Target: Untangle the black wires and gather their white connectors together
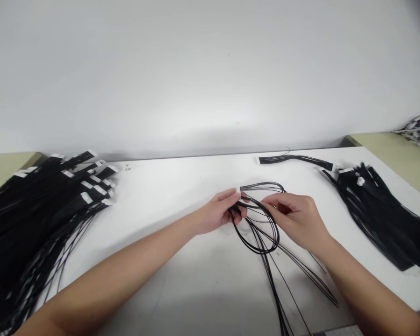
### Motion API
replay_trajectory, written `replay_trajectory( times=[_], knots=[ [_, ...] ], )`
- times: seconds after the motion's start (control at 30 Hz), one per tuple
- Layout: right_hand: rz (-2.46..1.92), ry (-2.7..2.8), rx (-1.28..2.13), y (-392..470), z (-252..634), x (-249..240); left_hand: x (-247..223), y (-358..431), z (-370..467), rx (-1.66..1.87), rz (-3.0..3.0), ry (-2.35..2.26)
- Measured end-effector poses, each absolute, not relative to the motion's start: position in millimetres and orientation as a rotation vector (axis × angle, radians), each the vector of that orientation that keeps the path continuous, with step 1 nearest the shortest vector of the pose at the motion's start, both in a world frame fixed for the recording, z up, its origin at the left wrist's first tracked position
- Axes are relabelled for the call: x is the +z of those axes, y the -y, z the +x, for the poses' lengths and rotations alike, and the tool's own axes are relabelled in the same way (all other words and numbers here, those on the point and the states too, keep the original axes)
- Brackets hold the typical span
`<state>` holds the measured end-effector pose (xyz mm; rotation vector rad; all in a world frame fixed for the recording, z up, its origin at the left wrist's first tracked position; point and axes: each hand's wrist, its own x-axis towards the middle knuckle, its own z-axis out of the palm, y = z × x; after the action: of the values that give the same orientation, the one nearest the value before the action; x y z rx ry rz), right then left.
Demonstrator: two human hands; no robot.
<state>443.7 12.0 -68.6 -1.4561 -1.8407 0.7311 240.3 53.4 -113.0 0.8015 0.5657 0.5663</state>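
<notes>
My left hand (227,210) is closed around a wire harness (271,242) of thin black wires, close to its white connector (238,191). The wires loop out to the right of that hand, and loose lengths hang down toward the table's front edge. My right hand (296,217) is closed beside the loops, with thumb and forefinger pinched together at the wires. Exactly what sits between those fingertips is too small to make out.
A large pile of black wire harnesses (31,219) with white ends covers the left side of the white table (161,205). Another pile (385,214) lies at the right. Behind my right hand rests a single harness (294,159). A white wall (210,84) rises behind.
</notes>
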Motion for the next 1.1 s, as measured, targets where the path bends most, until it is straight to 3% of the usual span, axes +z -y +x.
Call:
replay_trajectory(
  times=[0.23, 0.57, 0.83, 1.1],
  knots=[
    [-1.511, 1.622, 0.909, -11.6, 443.5, -68.7, -108.9, -51.4, 239.8, 0.514, 0.896, -0.597],
    [-1.491, 1.619, 0.763, -10.2, 436.6, -70.7, -109.3, -50.4, 239.8, 0.491, 0.96, -0.586],
    [-1.274, 1.833, 0.39, -12.9, 438.0, -74.9, -110.6, -50.8, 240.1, 0.482, 0.952, -0.56],
    [-1.262, 1.872, 0.398, -11.8, 439.0, -74.1, -108.0, -50.4, 238.9, 0.466, 0.944, -0.562]
  ],
)
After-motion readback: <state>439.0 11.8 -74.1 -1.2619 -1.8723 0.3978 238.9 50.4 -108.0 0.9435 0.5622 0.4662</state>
